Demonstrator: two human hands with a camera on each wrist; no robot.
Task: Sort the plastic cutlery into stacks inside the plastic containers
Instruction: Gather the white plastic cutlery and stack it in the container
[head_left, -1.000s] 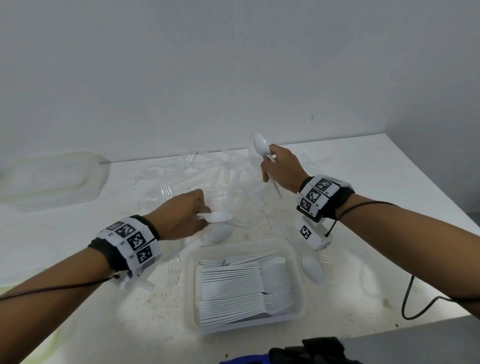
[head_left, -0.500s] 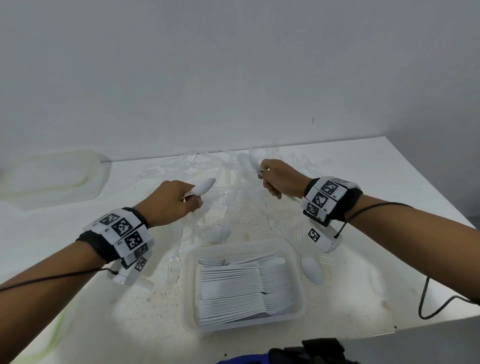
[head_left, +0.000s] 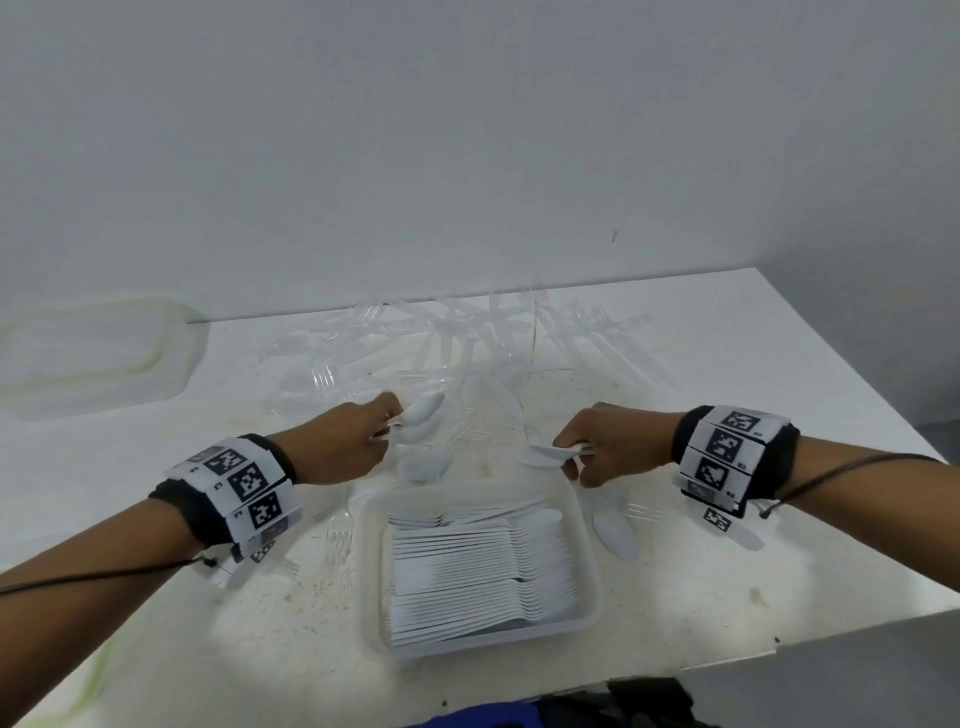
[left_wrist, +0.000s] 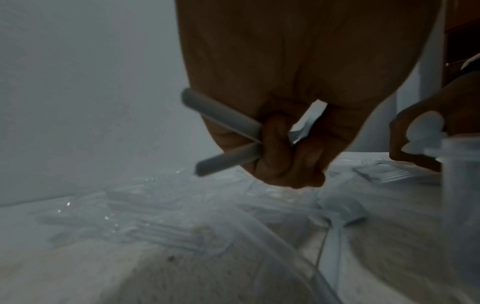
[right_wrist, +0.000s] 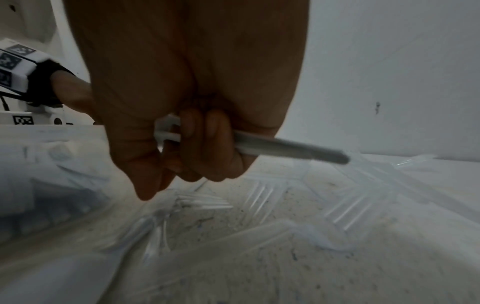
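My left hand (head_left: 387, 423) grips two white plastic spoons (head_left: 425, 410), bowls pointing right, just beyond the container's far left corner. The left wrist view shows their two handles (left_wrist: 223, 115) crossed in my curled fingers (left_wrist: 272, 139). My right hand (head_left: 569, 457) holds white spoons (head_left: 548, 456) by the handle, bowls pointing left, above the container's far right corner. That handle (right_wrist: 291, 148) sticks out of my fist in the right wrist view. The clear plastic container (head_left: 371, 571) near the front edge holds neat rows of stacked white spoons (head_left: 467, 571).
A tangle of clear plastic cutlery (head_left: 467, 338) covers the table's back middle. Loose white spoons lie beyond the container (head_left: 428, 462) and to its right (head_left: 615, 532). A clear fork (head_left: 337, 535) lies to its left. A clear lid (head_left: 93, 353) sits far left.
My right hand came down from the clear pile toward the container, its spoons now pointing left. My left hand lifted its spoons slightly away from me and to the right.
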